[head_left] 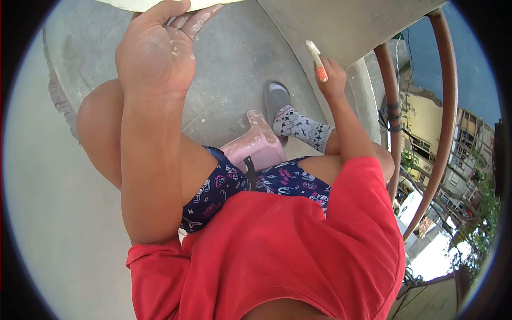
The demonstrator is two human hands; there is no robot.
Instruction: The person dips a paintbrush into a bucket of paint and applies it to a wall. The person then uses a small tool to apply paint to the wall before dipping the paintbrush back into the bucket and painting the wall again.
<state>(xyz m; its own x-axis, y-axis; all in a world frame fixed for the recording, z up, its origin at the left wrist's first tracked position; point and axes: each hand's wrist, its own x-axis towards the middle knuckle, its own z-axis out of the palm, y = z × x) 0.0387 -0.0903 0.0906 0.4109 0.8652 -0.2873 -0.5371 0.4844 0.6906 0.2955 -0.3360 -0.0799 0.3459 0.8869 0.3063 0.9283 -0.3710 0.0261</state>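
At the top edge, a pale cream, smooth-faced object [124,5] was mostly cut off, so its full shape could not be made out. The left hand [160,53], its palm turned to the camera and marked with whitish smears, reached up to that object's lower edge; the thumb and fingers met or overlapped it there, but I could not tell whether they gripped it or only supported it.

The right hand [333,77] was closed around a slim, whitish-smeared tool with an orange-red end [315,55]. The pale end jutted up beyond the fingers, which hid part of the middle. This tool lay well apart from the cream object, to its right and lower in view.

Behind the tool stood a smooth grey surface [349,32], cropped above. Between the legs, a pink plastic stool [258,144] with whitish stains was partly covered by navy patterned shorts [290,181].
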